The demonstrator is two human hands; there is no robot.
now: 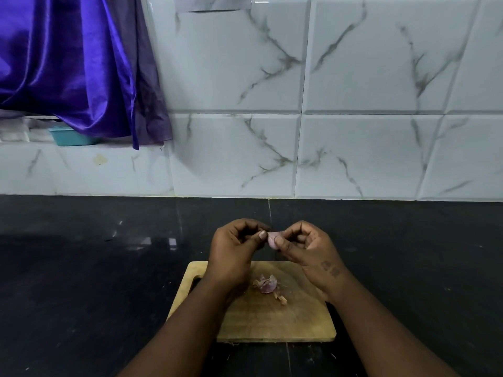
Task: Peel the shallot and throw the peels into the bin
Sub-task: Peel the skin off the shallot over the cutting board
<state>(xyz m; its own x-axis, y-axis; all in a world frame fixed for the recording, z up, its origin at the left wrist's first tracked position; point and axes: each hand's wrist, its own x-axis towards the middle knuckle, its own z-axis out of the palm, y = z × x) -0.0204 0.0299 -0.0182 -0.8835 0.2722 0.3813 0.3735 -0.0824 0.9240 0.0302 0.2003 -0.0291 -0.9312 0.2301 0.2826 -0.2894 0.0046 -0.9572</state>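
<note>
A small pale pink shallot (272, 238) is held in the air above the far edge of the wooden cutting board (299, 322). My right hand (307, 246) grips it between thumb and fingers. My left hand (235, 247) pinches at its left end with thumb and forefinger. A small heap of purple and brown peels (268, 285) lies on the board between my wrists. No bin is in view.
The board lies on a black countertop (81, 268) against a white marble-patterned tiled wall (353, 104). A purple curtain (68, 63) hangs at the upper left over a ledge with a teal container (70, 137).
</note>
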